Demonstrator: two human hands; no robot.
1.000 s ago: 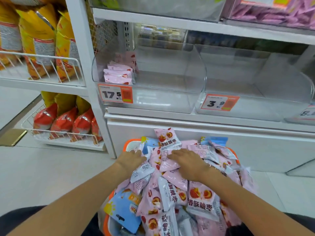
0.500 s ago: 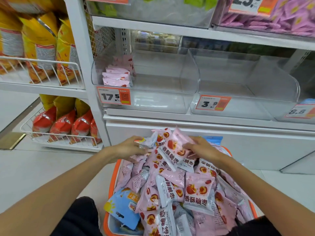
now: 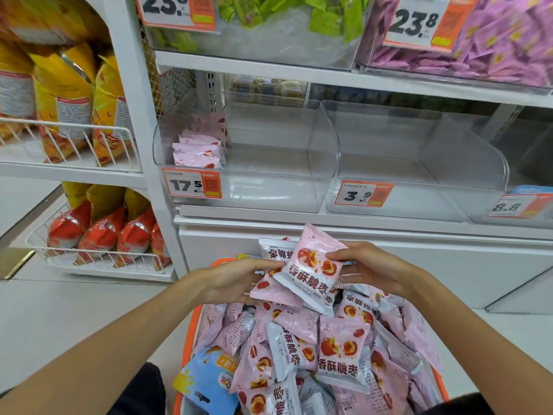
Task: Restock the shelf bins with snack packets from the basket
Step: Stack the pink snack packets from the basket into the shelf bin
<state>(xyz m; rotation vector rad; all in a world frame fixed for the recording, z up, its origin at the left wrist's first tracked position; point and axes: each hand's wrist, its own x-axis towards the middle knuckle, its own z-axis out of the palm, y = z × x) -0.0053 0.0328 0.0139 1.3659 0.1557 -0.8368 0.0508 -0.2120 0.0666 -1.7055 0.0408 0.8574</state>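
The packets (image 3: 305, 272) look light, soft and slippery, liable to slide off one another, so they are best clasped from both sides. They are pink with red fruit prints. The left hand (image 3: 236, 280) and right hand (image 3: 371, 269) pinch a bunch between them above the basket (image 3: 189, 327), below the near-empty left bin (image 3: 269, 172).

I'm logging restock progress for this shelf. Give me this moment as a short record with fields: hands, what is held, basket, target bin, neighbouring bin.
left hand: grips the bunch of pink packets from the left
right hand: pinches the same bunch from the right
held: pink packets, lifted above the basket
basket: orange basket, piled with more pink packets
target bin: 17.5 bin, a few matching pink packets at its left
neighbouring bin: 3.9 bin, nothing visible inside
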